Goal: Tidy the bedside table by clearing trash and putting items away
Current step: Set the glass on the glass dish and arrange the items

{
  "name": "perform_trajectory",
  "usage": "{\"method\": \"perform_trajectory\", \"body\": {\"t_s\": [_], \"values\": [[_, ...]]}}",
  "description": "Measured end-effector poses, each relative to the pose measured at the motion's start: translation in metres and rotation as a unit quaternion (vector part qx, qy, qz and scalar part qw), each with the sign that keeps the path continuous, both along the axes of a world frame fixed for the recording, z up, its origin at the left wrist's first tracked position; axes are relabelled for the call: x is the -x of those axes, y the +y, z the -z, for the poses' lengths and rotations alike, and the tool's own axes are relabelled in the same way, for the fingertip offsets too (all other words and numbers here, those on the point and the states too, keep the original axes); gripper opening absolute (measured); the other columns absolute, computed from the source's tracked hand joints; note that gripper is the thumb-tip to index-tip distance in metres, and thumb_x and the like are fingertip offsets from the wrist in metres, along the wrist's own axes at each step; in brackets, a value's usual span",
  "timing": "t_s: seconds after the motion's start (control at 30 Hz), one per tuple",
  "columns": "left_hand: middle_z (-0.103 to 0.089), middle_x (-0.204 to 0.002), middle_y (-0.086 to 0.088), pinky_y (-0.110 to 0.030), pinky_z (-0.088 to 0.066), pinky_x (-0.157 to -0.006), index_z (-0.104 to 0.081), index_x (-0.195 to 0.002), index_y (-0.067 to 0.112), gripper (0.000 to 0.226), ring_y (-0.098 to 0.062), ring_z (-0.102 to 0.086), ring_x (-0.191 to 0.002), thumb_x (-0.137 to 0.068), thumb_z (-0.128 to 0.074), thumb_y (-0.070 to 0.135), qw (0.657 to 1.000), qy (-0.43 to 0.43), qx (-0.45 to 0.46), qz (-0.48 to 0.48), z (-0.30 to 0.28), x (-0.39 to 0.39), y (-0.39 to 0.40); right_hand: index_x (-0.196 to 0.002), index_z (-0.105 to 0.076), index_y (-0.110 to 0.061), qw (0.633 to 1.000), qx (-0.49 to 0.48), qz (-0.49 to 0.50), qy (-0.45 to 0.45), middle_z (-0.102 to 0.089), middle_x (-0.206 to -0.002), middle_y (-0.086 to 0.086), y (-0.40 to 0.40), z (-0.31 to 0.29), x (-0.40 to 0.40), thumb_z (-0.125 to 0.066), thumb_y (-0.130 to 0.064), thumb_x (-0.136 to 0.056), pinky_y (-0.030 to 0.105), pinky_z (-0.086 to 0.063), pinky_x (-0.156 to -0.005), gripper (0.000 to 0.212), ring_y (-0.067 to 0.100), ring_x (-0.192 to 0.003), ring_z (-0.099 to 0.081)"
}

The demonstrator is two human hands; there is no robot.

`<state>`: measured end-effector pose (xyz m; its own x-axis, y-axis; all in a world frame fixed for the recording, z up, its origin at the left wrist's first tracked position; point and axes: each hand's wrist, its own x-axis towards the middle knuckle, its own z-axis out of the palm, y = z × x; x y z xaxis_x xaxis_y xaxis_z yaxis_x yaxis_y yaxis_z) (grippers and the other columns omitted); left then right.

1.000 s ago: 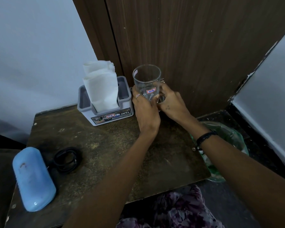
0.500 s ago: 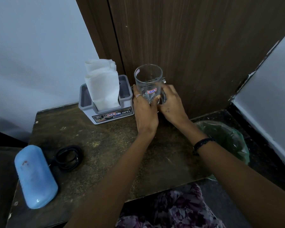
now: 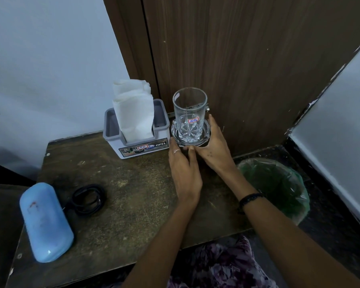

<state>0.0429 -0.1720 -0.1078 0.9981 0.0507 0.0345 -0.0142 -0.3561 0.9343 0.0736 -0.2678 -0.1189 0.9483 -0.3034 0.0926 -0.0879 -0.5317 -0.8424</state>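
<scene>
A clear glass mug (image 3: 189, 113) with a small red-edged sticker stands upright on a glass saucer (image 3: 174, 132) at the back right of the wooden bedside table (image 3: 133, 196). My left hand (image 3: 185, 173) lies low on the table, with its fingertips against the saucer's front rim. Around the saucer's right side curls my right hand (image 3: 214, 150), its thumb meeting the left thumb in front. Neither hand touches the mug's wall.
A grey tissue holder (image 3: 139, 146) with white tissues (image 3: 133, 113) stands left of the mug. A blue case (image 3: 45, 221) and a coiled black cable (image 3: 87, 199) lie at the front left. A green-lined bin (image 3: 274, 183) sits on the floor to the right. A wooden door (image 3: 237, 59) rises behind.
Both hands have slid down from the mug's sides to the saucer's rim. The mug now stands uncovered on the saucer.
</scene>
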Motion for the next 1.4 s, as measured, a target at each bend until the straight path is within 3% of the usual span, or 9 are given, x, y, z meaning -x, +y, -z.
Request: {"method": "perform_trajectory", "body": {"t_s": [0.07, 0.17, 0.37, 0.63, 0.77, 0.9, 1.17, 1.33, 1.4], "values": [[-0.025, -0.155, -0.004, -0.031, -0.017, -0.119, -0.018, -0.148, 0.013, 0.057, -0.016, -0.020, -0.143, -0.098, -0.040, 0.029, 1.000, -0.001, -0.023, -0.010, 0.001, -0.006, -0.004, -0.146, -0.019, -0.025, 1.000, 0.010, 0.012, 0.003, -0.037, -0.148, 0.000, 0.000, 0.002, -0.002, -0.073, -0.059, -0.065, 0.044, -0.039, -0.107, 0.103, 0.015, -0.135, -0.037], [-0.032, -0.151, -0.005, -0.039, -0.025, -0.116, -0.023, -0.147, 0.014, 0.056, -0.019, -0.028, -0.140, -0.096, -0.040, 0.030, 0.998, -0.018, -0.058, -0.025, 0.002, -0.009, -0.007, -0.146, -0.020, -0.024, 0.999, 0.024, 0.025, 0.001, -0.036, -0.149, -0.001, 0.000, -0.001, -0.001, -0.074, -0.056, -0.068, 0.043, -0.040, -0.106, 0.101, 0.017, -0.134, -0.038], [-0.028, -0.154, -0.001, -0.034, -0.010, -0.120, -0.024, -0.146, 0.019, 0.050, -0.011, -0.020, -0.144, -0.099, -0.034, 0.032, 0.991, -0.026, -0.131, -0.006, 0.006, -0.009, -0.007, -0.148, -0.017, -0.014, 0.999, 0.028, 0.035, -0.005, -0.034, -0.149, 0.007, -0.001, -0.001, -0.001, -0.075, -0.041, -0.074, 0.032, -0.035, -0.103, 0.098, 0.021, -0.135, -0.036], [-0.033, -0.152, 0.000, -0.028, -0.005, -0.120, -0.031, -0.143, 0.018, 0.047, -0.008, -0.025, -0.142, -0.098, -0.035, 0.031, 0.990, -0.019, -0.139, -0.001, 0.006, -0.007, -0.006, -0.148, -0.018, -0.008, 0.998, 0.059, 0.029, -0.009, -0.030, -0.152, 0.011, -0.001, -0.004, 0.000, -0.072, -0.038, -0.077, 0.026, -0.030, -0.107, 0.094, 0.022, -0.139, -0.031], [-0.036, -0.150, -0.002, -0.028, -0.004, -0.120, -0.031, -0.143, 0.017, 0.049, -0.009, -0.029, -0.140, -0.098, -0.036, 0.033, 0.991, -0.017, -0.133, -0.001, 0.007, -0.008, -0.006, -0.145, -0.027, -0.012, 0.997, 0.060, 0.025, -0.029, -0.039, -0.148, 0.006, 0.000, -0.003, -0.001, -0.074, -0.040, -0.075, 0.025, -0.035, -0.102, 0.088, 0.019, -0.133, -0.040], [-0.042, -0.147, -0.003, -0.027, -0.004, -0.119, -0.031, -0.142, 0.017, 0.048, -0.010, -0.032, -0.139, -0.098, -0.035, 0.033, 0.992, -0.017, -0.126, -0.003, 0.008, -0.008, -0.007, -0.140, -0.034, -0.018, 0.997, 0.070, 0.022, -0.032, -0.046, -0.142, 0.003, -0.002, 0.000, -0.002, -0.074, -0.045, -0.073, 0.033, -0.044, -0.099, 0.082, 0.019, -0.127, -0.048], [-0.048, -0.142, -0.005, -0.029, -0.006, -0.120, -0.034, -0.139, 0.017, 0.043, -0.011, -0.038, -0.136, -0.098, -0.034, 0.029, 0.995, -0.018, -0.097, -0.009, 0.008, -0.008, -0.006, -0.148, -0.013, -0.019, 0.999, 0.031, 0.010, -0.016, -0.040, -0.147, 0.001, 0.001, -0.005, 0.003, -0.073, -0.044, -0.074, 0.029, -0.038, -0.100, 0.099, 0.017, -0.131, -0.042], [-0.048, -0.140, -0.002, -0.033, -0.008, -0.121, -0.033, -0.141, 0.015, 0.045, -0.013, -0.036, -0.136, -0.098, -0.039, 0.021, 0.997, -0.034, -0.062, 0.017, -0.001, 0.000, 0.002, -0.149, -0.005, -0.016, 1.000, 0.004, 0.002, 0.004, -0.021, -0.156, 0.007, 0.007, -0.008, 0.013, -0.076, -0.040, -0.072, 0.043, -0.026, -0.116, 0.108, 0.020, -0.145, -0.017], [-0.040, -0.147, -0.004, -0.036, -0.011, -0.120, -0.031, -0.142, 0.015, 0.046, -0.016, -0.032, -0.139, -0.097, -0.040, 0.021, 0.997, -0.037, -0.061, 0.036, 0.000, 0.005, 0.008, -0.149, -0.004, -0.015, 1.000, -0.006, 0.010, 0.007, -0.015, -0.157, 0.008, 0.011, -0.008, 0.024, -0.075, -0.033, -0.076, 0.038, -0.018, -0.118, 0.103, 0.018, -0.146, -0.008]]}}
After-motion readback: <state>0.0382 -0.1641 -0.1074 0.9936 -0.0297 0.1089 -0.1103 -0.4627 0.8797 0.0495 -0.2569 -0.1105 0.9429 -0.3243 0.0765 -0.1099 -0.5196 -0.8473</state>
